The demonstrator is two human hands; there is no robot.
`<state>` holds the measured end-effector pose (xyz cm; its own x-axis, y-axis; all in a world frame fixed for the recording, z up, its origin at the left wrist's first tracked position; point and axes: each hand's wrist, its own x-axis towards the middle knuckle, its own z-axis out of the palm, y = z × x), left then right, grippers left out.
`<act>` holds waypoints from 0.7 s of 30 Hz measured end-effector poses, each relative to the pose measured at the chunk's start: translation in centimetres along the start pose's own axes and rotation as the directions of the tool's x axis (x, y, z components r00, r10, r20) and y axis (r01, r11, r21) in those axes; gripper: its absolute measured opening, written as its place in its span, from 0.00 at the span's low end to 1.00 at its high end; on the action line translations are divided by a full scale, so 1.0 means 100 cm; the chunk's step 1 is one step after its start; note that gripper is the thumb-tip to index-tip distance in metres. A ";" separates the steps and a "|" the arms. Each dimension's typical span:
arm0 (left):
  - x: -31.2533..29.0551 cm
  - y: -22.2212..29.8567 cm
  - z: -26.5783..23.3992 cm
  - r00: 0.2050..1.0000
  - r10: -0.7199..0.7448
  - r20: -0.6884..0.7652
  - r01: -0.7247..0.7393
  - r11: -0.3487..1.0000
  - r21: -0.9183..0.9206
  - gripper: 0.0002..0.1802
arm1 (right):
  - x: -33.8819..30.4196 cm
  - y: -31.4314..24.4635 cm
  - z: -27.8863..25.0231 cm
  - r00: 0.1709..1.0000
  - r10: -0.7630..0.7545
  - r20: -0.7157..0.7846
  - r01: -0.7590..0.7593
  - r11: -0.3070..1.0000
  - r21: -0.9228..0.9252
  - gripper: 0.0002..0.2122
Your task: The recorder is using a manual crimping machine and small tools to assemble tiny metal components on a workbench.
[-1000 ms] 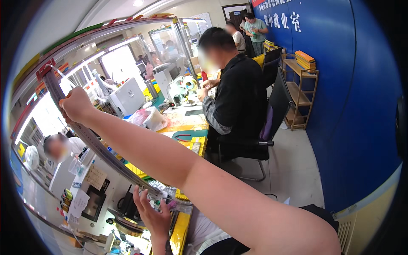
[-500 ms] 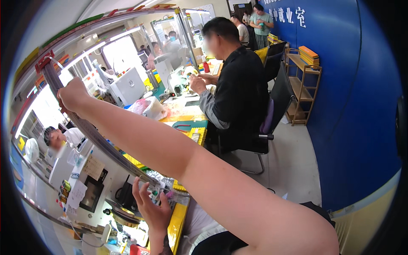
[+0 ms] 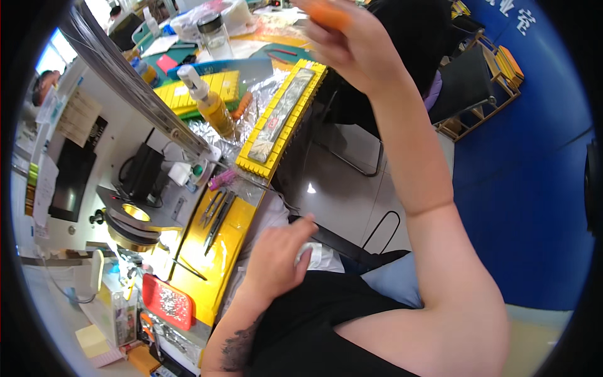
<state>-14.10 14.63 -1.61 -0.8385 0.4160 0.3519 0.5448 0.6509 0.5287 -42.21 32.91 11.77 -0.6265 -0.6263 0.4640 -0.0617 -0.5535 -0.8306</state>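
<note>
My right hand [image 3: 361, 53] is raised at the top of the picture, closed round a small orange object [image 3: 328, 14]; motion blur and the fingers hide its kind. My left hand [image 3: 277, 256] hovers in front of my black top, its fingers partly stretched and nothing visible in them. Nearest to it is the yellow-covered bench edge [image 3: 229, 251], where tweezers [image 3: 218, 221] lie beside a purple item [image 3: 221, 179]. Farther along, a yellow notched tray [image 3: 259, 164] holds a long grey strip [image 3: 282, 113]. A spray bottle [image 3: 217, 113] with amber liquid stands next to it.
A microscope-like device [image 3: 133, 226] and a red tray of small bits [image 3: 166, 301] stand at left. The metal post [image 3: 125, 69] slants over the bench. A glass jar [image 3: 215, 38] stands farther back. A black chair [image 3: 468, 85] and wooden shelf [image 3: 465, 129] are at right.
My right hand has left the metal post and moved right, now with an orange object in it. My left hand has drawn back toward my body. The view has tilted down.
</note>
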 end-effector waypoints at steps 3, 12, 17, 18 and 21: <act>-0.007 0.013 -0.002 0.981 0.188 -0.038 -0.189 0.982 -0.022 0.24 | -0.075 0.031 -0.053 0.871 0.113 -0.479 -0.262 0.930 -0.257 0.04; 0.094 -0.057 -0.025 0.984 -0.053 -0.170 0.061 0.997 0.040 0.19 | -0.125 0.162 -0.100 0.851 -0.214 -0.479 -0.326 0.500 -0.802 0.05; 0.159 -0.112 -0.008 0.997 -0.040 -0.073 0.055 0.975 0.216 0.27 | -0.106 0.197 -0.072 0.847 -0.269 -0.458 -0.246 0.565 -0.788 0.04; 0.167 -0.122 -0.004 0.997 -0.032 -0.065 0.046 0.972 0.230 0.29 | -0.103 0.200 -0.070 0.847 -0.271 -0.457 -0.237 0.577 -0.782 0.04; 0.181 -0.140 0.011 0.999 -0.044 -0.032 0.051 0.970 0.239 0.35 | -0.100 0.203 -0.070 0.851 -0.271 -0.449 -0.224 0.587 -0.778 0.04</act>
<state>-36.90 13.74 -3.53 -0.8611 0.3661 0.3529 0.4836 0.8041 0.3458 -42.61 31.75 -11.90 -0.8654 -0.1366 0.4820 -0.5010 0.2426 -0.8307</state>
